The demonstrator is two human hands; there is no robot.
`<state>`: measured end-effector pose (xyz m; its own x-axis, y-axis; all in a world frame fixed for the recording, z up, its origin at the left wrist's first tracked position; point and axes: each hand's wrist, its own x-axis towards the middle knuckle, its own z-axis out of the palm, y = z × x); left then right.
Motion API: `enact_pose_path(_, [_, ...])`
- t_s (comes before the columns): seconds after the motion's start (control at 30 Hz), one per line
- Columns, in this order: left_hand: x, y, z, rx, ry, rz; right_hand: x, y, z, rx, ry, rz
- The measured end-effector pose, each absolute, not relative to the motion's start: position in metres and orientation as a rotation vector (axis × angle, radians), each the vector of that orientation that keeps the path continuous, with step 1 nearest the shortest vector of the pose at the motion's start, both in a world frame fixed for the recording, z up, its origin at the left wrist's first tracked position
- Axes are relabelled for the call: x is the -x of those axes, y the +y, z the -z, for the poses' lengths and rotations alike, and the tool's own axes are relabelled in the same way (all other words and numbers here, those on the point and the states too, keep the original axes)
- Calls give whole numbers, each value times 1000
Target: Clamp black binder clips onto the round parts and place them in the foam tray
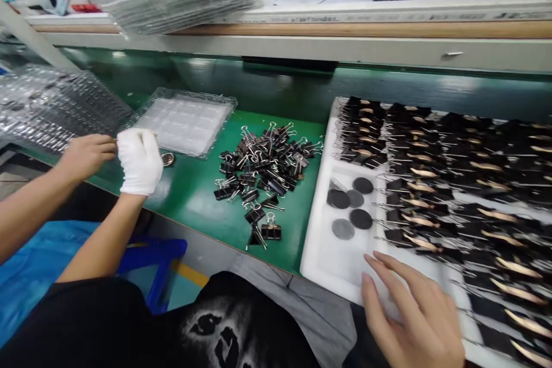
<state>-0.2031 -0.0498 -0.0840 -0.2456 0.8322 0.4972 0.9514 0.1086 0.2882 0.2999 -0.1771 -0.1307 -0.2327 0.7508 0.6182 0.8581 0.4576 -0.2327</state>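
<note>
My left hand, in a white glove, reaches to the left bench edge with its fingers curled together; whatever they hold is hidden. Right beside it are the bare fingers of a co-worker's hand. A small round gold-rimmed piece lies just right of my glove. My right hand is bare, fingers stretched out and apart, over the front of a white tray. Several black and grey discs lie in that tray. Rows of black pieces with tan strips, held by binder clips, fill its right side.
A heap of black binder clips covers the middle of the green bench. Behind my glove lies a clear plastic tray; stacked clear trays stand farther left. A shelf overhangs the back. A blue stool is below.
</note>
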Motion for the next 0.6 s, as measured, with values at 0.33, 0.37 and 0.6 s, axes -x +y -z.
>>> enact_pose_path(0.33, [215, -100, 137, 1777, -2304, 319, -285, -126, 133, 1382, -2377, 352])
enact_pose_path(0.37, [213, -99, 138, 1788, -2295, 334, -284, -126, 136, 1406, -2390, 382])
enact_pose_path(0.6, [209, -87, 128, 2171, -2270, 258, -284, -131, 139, 1395, -2412, 270])
